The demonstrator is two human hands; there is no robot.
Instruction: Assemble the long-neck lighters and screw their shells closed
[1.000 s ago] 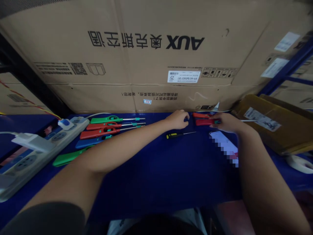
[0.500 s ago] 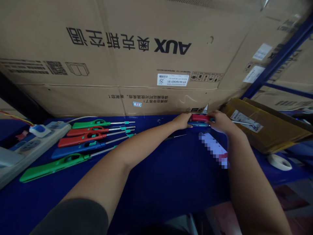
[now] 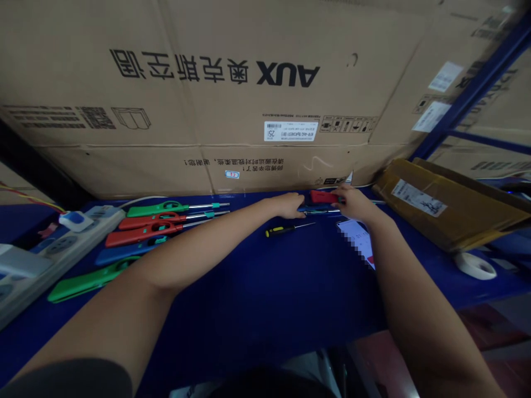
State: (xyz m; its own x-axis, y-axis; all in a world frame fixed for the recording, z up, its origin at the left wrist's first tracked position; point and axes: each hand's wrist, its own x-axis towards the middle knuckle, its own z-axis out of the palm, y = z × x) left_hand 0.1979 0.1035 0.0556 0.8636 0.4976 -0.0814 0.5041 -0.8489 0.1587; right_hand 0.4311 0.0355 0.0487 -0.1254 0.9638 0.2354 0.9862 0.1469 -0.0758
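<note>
Red lighter (image 3: 323, 197) pinched in the right hand (image 3: 352, 203); left hand (image 3: 290, 205) closed on the blue lighter (image 3: 316, 209) beneath. Five lighters (image 3: 149, 232) lie ranked at left on the table (image 3: 269, 276); screwdriver (image 3: 286, 228) untouched.

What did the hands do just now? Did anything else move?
The left hand closed the small gap to the red lighter, which the right hand already held. Now both hands grip it between them. The screwdriver, the row of lighters on the left and the tape roll lie where they were.
</note>
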